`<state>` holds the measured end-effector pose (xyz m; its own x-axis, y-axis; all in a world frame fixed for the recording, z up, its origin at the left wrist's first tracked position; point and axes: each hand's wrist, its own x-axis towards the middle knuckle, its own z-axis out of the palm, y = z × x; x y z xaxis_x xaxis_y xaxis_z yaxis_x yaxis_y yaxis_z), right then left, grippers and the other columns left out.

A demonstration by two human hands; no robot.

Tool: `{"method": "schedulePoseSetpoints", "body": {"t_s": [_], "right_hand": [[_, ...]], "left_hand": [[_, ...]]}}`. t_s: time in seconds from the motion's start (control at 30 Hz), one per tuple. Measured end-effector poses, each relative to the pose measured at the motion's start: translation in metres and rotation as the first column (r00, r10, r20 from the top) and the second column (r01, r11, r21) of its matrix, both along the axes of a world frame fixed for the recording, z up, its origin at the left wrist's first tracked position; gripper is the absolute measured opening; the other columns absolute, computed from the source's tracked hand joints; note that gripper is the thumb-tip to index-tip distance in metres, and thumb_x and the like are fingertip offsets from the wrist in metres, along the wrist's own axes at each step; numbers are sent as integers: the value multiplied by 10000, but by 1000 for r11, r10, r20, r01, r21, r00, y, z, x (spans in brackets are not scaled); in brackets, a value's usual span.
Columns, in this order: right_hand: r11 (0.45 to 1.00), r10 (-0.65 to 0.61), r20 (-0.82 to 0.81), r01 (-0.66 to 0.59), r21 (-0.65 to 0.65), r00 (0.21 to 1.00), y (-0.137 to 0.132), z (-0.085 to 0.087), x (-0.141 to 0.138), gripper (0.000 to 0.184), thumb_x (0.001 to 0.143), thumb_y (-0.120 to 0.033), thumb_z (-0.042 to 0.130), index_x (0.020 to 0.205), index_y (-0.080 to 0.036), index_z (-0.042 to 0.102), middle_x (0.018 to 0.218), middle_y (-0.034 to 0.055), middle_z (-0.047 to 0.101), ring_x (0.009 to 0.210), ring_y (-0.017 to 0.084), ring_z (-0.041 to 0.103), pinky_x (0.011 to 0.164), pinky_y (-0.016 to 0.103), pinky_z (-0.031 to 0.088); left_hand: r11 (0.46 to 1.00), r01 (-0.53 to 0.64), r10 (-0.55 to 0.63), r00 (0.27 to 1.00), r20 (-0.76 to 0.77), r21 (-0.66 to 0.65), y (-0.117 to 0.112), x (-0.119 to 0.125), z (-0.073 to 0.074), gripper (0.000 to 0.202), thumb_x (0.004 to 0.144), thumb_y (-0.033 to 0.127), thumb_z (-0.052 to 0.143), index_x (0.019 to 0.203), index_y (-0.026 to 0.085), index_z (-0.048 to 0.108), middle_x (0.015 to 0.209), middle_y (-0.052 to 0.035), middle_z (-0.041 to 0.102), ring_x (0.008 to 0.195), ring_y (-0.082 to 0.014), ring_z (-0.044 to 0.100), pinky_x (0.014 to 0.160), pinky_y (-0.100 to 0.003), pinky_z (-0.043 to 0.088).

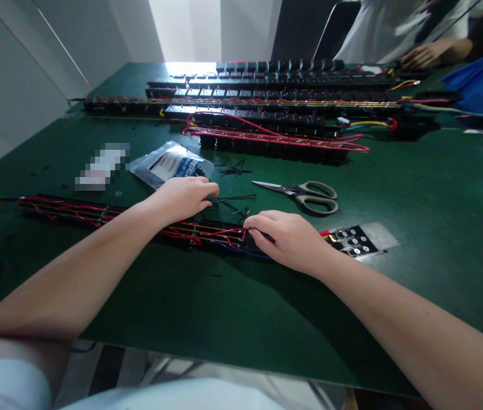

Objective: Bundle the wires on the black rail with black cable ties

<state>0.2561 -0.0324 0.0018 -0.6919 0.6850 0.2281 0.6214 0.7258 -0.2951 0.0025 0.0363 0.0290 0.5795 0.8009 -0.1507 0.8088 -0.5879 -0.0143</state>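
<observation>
A long black strip (70,209) with red, yellow and blue wires lies across the table in front of me. My right hand (286,236) is over its right part, thumb and forefinger pinched at a red wire (224,232). Just behind the strip, my left hand (184,199) is curled, thumb and forefinger close together beside loose black cable ties (239,197); what lies between those fingertips is too small to make out. Past the right hand, the strip's end has a black piece with silver round contacts (355,240) and a clear plate (380,234).
Grey-handled scissors (316,197) lie right of the ties, a printed plastic bag (168,165) behind my left hand. More cable ties (235,167) lie beyond. Several wired black strips (267,102) fill the back; a co-worker's hand (425,55) and a blue item (481,85) are at right.
</observation>
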Motion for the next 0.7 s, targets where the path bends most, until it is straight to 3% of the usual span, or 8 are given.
{"method": "schedulePoseSetpoints", "body": {"t_s": [0.13, 0.3, 0.4, 0.47, 0.6, 0.7], "right_hand": [[1000, 2, -7, -2, -1, 1000, 0, 0, 0, 203, 982, -234, 456, 1054, -186, 640, 918, 64, 702, 836, 190, 641, 697, 273, 402], [1000, -4, -8, 3, -14, 1000, 0, 0, -1, 212, 978, -228, 453, 1042, -182, 649, 912, 64, 703, 830, 190, 645, 696, 274, 404], [1000, -4, -10, 4, -9, 1000, -1, 1, -1, 208, 977, -228, 454, 1041, -186, 647, 910, 62, 703, 832, 190, 643, 696, 275, 402], [1000, -5, -9, 5, -2, 1000, -1, 1, -1, 202, 976, -228, 457, 1039, -190, 645, 903, 61, 702, 827, 191, 639, 691, 276, 399], [1000, -8, -5, 8, 0, 1000, -1, 1, -1, 203, 978, -234, 459, 1051, -190, 643, 915, 62, 706, 830, 193, 642, 695, 278, 402], [1000, -12, 0, 12, -9, 1000, -1, 1, -1, 208, 978, -238, 459, 1056, -188, 645, 932, 64, 712, 841, 198, 652, 700, 282, 411]], "left_hand": [[999, -7, 7, 1000, -6, 43, 1, 1, -9, 250, 968, 310, 407, 1001, 222, 638, 1059, -57, 662, 940, -222, 646, 684, -281, 411], [999, 16, -17, 1000, 25, 42, 6, -1, -21, 240, 958, 238, 367, 974, 192, 602, 1024, -92, 647, 955, -243, 634, 774, -327, 448], [999, 8, -12, 997, 79, 47, 8, -2, -20, 222, 940, 198, 366, 961, 183, 586, 1009, -95, 643, 961, -249, 616, 840, -363, 448], [999, -30, 25, 980, 198, 22, 9, -2, -15, 207, 937, 199, 368, 938, 181, 575, 999, -85, 644, 955, -236, 603, 845, -364, 446], [987, -121, 157, 868, 471, -106, 9, -1, -6, 127, 917, 261, 470, 915, 190, 576, 912, -27, 643, 842, -168, 590, 786, -316, 450], [969, -91, 220, 742, 634, -230, 8, 0, -7, 116, 873, 290, 566, 941, 197, 580, 844, 5, 634, 779, -137, 599, 743, -288, 464]]}}
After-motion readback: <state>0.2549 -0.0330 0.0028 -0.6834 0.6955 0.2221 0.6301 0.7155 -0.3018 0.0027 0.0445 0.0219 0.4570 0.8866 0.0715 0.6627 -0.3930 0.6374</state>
